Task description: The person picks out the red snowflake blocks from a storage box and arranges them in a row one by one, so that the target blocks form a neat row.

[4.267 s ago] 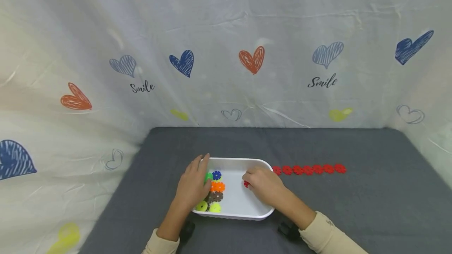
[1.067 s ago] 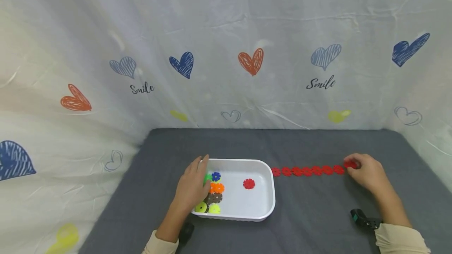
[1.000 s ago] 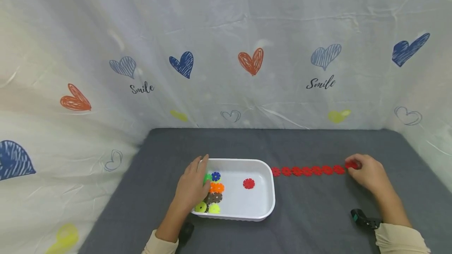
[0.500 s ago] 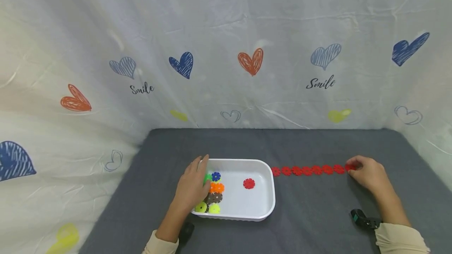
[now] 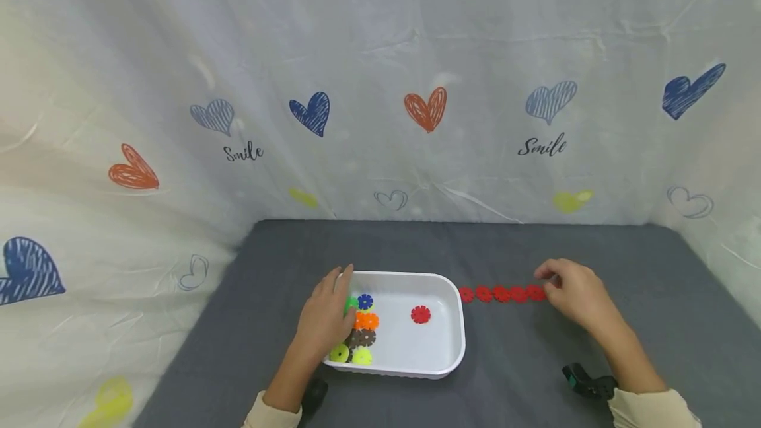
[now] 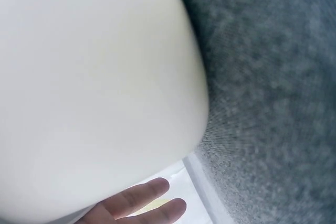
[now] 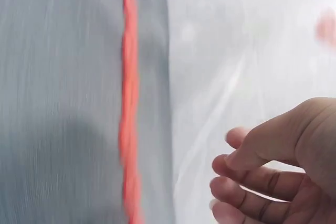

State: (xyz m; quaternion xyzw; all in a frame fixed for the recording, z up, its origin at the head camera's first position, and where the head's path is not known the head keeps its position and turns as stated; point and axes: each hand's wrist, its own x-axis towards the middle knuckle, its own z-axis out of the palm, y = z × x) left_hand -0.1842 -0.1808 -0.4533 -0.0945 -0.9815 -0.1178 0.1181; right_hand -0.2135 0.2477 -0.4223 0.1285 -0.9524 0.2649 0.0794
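My left hand (image 5: 326,312) rests over the left rim of the white plastic tray (image 5: 404,374), its fingers fairly straight and the thumb on the inner side. In the left wrist view, two fingertips (image 6: 176,208) stick out past the tray's outer wall (image 6: 105,77). One red flower-shaped disc (image 5: 421,314) lies alone in the tray's right half. To the right of the tray runs a line of red flower-shaped discs (image 5: 501,294). My right hand (image 5: 577,292) is over the right end of that line, hiding it. The right wrist view shows its fingers (image 7: 262,179) loosely bent, holding nothing.
At the tray's left side are blue (image 5: 365,301), green, orange (image 5: 367,320), brown (image 5: 366,337) and yellow discs (image 5: 362,355), partly under my left hand. Dark grey cloth (image 5: 654,309) covers the table. A white curtain (image 5: 368,38) with printed hearts hangs behind.
My right hand took a red disc out of the tray and set it at the row's right end. It has since let go and moved left. My left hand stayed on the tray.
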